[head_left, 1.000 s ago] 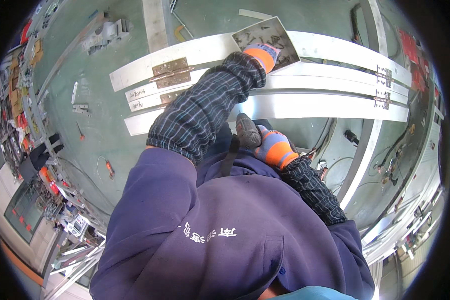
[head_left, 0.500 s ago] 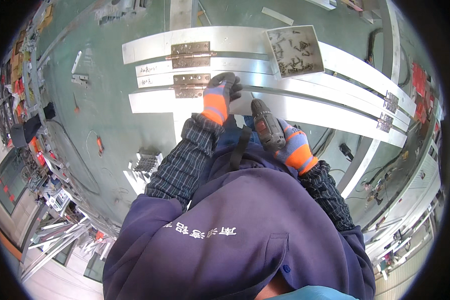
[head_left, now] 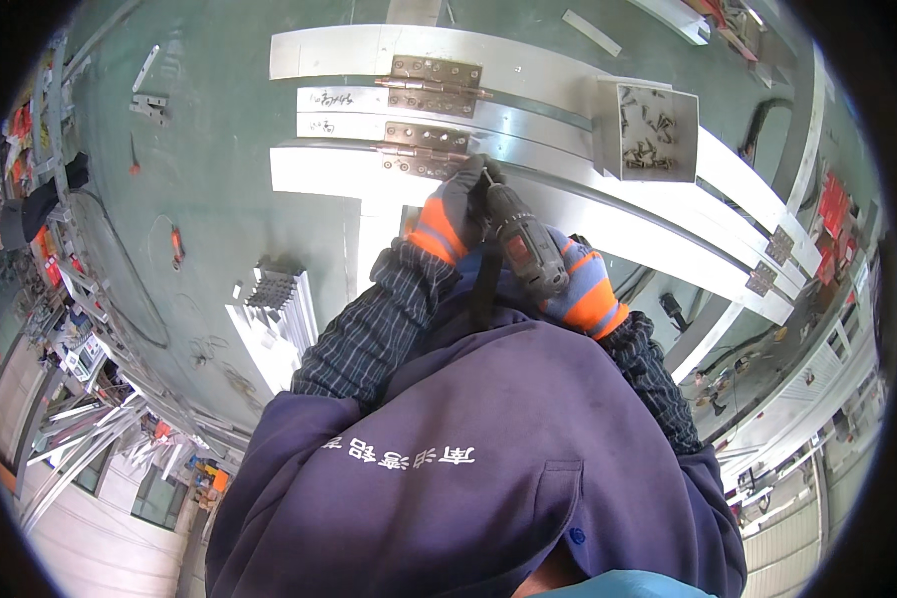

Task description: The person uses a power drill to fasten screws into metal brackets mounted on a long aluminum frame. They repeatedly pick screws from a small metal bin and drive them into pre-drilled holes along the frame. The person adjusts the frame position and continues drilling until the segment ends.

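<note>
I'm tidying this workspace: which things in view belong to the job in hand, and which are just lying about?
Apparently in use:
drill, in the right hand, its tip at the left hand
metal bars with hinges
box of screws, on the bars

Apparently just lying about, on the floor:
small orange item
pale strip beyond the bars
stacked metal lengths

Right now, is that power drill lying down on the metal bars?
No, the person's gloved right hand is gripping the power drill near the metal bars.
</note>
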Demonstrator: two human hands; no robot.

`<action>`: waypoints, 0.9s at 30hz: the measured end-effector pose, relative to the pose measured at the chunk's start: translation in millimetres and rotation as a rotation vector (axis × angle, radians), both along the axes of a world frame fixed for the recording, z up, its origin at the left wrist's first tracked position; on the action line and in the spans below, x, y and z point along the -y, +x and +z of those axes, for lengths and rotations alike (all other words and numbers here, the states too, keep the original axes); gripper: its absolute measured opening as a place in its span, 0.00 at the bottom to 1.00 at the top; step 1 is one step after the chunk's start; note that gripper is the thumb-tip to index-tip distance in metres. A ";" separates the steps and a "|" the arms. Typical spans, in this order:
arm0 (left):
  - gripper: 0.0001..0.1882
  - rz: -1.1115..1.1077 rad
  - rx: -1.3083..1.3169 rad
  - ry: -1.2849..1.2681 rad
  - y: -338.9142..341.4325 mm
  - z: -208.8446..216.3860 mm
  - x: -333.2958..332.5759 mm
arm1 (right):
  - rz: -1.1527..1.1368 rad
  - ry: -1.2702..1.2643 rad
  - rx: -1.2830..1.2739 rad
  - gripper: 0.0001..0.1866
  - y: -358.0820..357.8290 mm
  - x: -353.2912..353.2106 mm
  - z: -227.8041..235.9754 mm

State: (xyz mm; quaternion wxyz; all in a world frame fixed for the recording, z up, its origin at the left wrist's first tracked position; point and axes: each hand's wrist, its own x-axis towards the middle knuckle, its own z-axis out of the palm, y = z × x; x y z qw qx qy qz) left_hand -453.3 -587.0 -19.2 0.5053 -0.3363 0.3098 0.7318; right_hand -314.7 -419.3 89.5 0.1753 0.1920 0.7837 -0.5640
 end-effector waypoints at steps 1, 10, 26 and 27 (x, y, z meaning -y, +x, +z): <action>0.16 0.018 0.003 0.015 -0.5 -3.1 3.6 | 0.027 0.008 0.019 0.36 -3.7 -0.7 -0.4; 0.16 -0.478 -0.553 -0.249 -24.7 -11.0 31.8 | 0.181 -0.011 0.097 0.36 -32.3 -7.9 -5.5; 0.22 -0.371 -0.133 -0.141 -45.0 -45.4 44.2 | 0.290 0.209 0.477 0.36 -92.8 38.5 -22.0; 0.22 -0.284 -0.028 -0.062 -44.5 -56.4 43.1 | 0.304 0.228 0.542 0.37 -98.5 42.2 -26.7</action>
